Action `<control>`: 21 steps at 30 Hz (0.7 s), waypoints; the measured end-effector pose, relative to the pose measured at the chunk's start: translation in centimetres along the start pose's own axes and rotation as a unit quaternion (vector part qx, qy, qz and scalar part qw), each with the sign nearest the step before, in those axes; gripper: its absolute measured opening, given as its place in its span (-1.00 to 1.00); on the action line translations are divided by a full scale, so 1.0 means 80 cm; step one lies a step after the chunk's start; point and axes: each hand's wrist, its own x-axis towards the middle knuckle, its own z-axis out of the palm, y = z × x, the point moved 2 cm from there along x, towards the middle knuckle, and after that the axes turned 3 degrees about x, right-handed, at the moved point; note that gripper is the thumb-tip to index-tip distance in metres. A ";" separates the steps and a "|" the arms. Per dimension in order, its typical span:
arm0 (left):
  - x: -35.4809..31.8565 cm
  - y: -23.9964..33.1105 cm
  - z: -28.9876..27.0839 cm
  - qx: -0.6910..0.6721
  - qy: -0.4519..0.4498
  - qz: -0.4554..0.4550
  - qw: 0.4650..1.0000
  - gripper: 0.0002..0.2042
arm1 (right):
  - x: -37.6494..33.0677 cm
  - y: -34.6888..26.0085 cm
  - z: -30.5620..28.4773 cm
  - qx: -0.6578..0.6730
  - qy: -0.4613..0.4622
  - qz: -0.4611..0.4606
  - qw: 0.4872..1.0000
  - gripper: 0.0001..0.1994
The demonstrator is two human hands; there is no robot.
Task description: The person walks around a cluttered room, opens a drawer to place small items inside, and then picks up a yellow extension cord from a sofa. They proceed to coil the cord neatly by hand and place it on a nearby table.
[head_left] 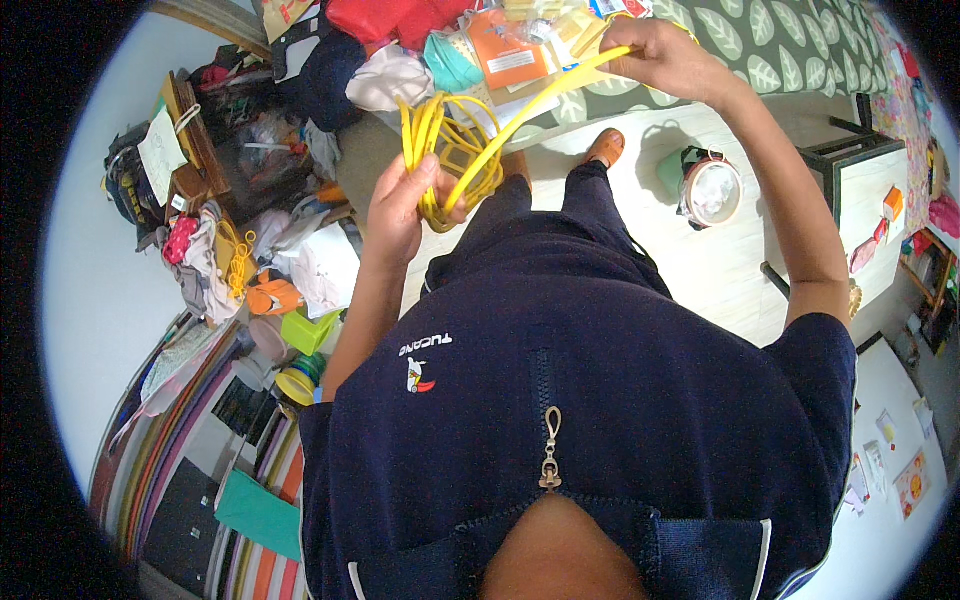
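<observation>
Head view, upper centre of the frame: I see a bright yellow cable (pixel 450 140), flat and glossy, wound into loose loops, with one straight run stretching up to the right. An orange packet with a white label (pixel 508 55) lies in the clutter along the top edge. My left hand (pixel 400 210) has its grip closed round the bundled loops. My right hand (pixel 668 58), upper right, pinches the cable's free end, its grip pressed together.

the yellow cable (pixel 470 150) end is hidden inside the right hand (pixel 665 55); pile items too jumbled to tell.
</observation>
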 end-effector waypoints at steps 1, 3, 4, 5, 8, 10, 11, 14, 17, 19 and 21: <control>0.003 -0.008 -0.009 0.013 -0.032 0.014 0.999 -0.77 | 0.001 -0.016 0.001 -0.030 -0.010 -0.043 0.999 -0.82; 0.001 -0.003 -0.004 0.012 -0.059 0.006 0.998 -0.75 | 0.011 -0.073 0.010 -0.093 -0.030 -0.126 0.987 -0.82; 0.003 0.001 0.001 0.012 -0.076 0.004 0.997 -0.74 | 0.013 -0.092 0.024 -0.142 0.002 -0.187 0.972 -0.83; 0.005 0.001 0.003 -0.002 -0.085 0.005 0.996 -0.71 | 0.018 -0.105 0.044 -0.194 0.010 -0.192 0.962 -0.84; 0.004 0.014 0.007 -0.010 -0.136 -0.026 0.990 -0.71 | 0.035 -0.141 0.072 -0.208 -0.038 -0.190 0.959 -0.82; 0.003 0.015 0.007 -0.035 -0.124 -0.032 0.991 -0.72 | 0.043 -0.138 0.076 -0.218 -0.016 -0.197 0.956 -0.81; 0.003 0.015 0.001 -0.055 -0.145 -0.035 0.987 -0.72 | 0.046 -0.134 0.076 -0.223 -0.005 -0.201 0.954 -0.81; -0.004 0.013 0.003 -0.054 -0.167 -0.032 0.984 -0.73 | 0.052 -0.116 0.073 -0.195 -0.009 -0.202 0.960 -0.80; -0.019 0.013 -0.007 0.085 -0.186 -0.018 0.979 -0.75 | 0.064 -0.056 0.060 -0.237 0.017 -0.173 0.956 -0.79; -0.024 0.031 -0.019 0.146 -0.182 -0.042 0.971 -0.71 | 0.059 0.029 0.035 -0.237 0.067 -0.148 0.958 -0.75; -0.040 0.044 -0.039 0.141 -0.147 -0.033 0.979 -0.68 | 0.040 0.089 0.011 -0.261 0.116 -0.019 0.958 -0.75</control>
